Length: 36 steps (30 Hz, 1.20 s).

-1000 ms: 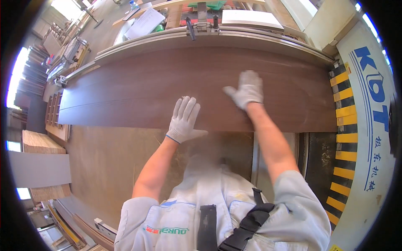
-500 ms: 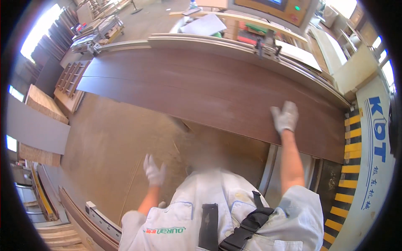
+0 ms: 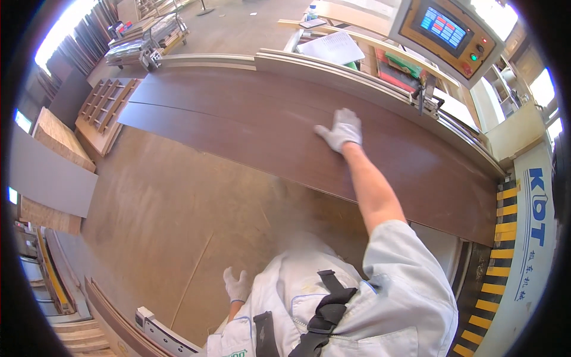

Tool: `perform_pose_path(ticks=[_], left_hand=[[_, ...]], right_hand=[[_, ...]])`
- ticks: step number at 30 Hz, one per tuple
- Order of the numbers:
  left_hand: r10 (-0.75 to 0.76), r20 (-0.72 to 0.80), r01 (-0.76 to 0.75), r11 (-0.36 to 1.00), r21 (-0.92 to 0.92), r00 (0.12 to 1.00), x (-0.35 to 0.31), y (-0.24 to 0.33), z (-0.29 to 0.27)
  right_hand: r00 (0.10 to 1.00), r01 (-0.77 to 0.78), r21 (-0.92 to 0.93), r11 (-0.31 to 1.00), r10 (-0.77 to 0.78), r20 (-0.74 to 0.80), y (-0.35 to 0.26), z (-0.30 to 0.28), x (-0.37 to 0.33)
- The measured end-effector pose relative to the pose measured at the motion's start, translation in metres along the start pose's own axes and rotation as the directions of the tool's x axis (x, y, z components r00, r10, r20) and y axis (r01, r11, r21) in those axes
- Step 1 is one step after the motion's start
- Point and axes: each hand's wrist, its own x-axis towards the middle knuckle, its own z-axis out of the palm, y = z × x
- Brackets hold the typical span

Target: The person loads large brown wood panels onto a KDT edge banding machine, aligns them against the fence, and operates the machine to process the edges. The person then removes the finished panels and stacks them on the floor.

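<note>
A long dark brown board (image 3: 410, 149) lies across the machine bed, its far side along a pale metal fence (image 3: 333, 71). A narrow split runs lengthwise from its left end, widest there, marking off a near strip (image 3: 220, 134). My right hand (image 3: 344, 131), in a whitish glove, rests palm down on the brown surface near the middle, fingers spread and gripping nothing. Low beside my body, over the floor, hangs my gloved left hand (image 3: 237, 285) with its fingers apart and nothing in them.
A control panel (image 3: 443, 33) with a lit screen stands at the far right. Yellow-and-black stripes (image 3: 504, 232) edge the pale machine housing (image 3: 532, 238). Beyond the fence lies a white sheet (image 3: 333, 47). Stacked boards (image 3: 56, 184) and a wooden pallet (image 3: 107, 107) stand at left.
My right hand has moved left and farther out over the brown board. My left hand has dropped closer to my body. The view has shifted, bringing the lit screen into fuller sight.
</note>
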Motion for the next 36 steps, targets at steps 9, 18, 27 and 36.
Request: perform_pose_path(ticks=[9, 18, 27, 36], left_hand=[[-0.019, -0.097, -0.018, 0.930, -0.366, 0.995, 0.085, 0.055, -0.030], [0.328, -0.191, -0.345, 0.936, -0.064, 0.925, 0.264, 0.200, -0.094], [0.410, -0.276, -0.439, 0.897, -0.052, 0.870, 0.362, 0.301, -0.126], [0.099, -0.324, -0.223, 0.901, -0.373, 0.941, 0.502, 0.341, -0.187]], right_hand=[[0.826, 0.557, 0.313, 0.769, -0.551, -0.116, -0.320, 0.053, 0.027], [0.608, 0.467, 0.784, 0.409, -0.792, 0.050, -0.397, 0.005, 0.052], [0.989, 0.135, 0.164, 0.977, -0.144, 0.045, -0.149, 0.070, 0.171], [0.798, -0.546, -0.173, 0.820, 0.572, 0.193, -0.076, 0.076, 0.110]])
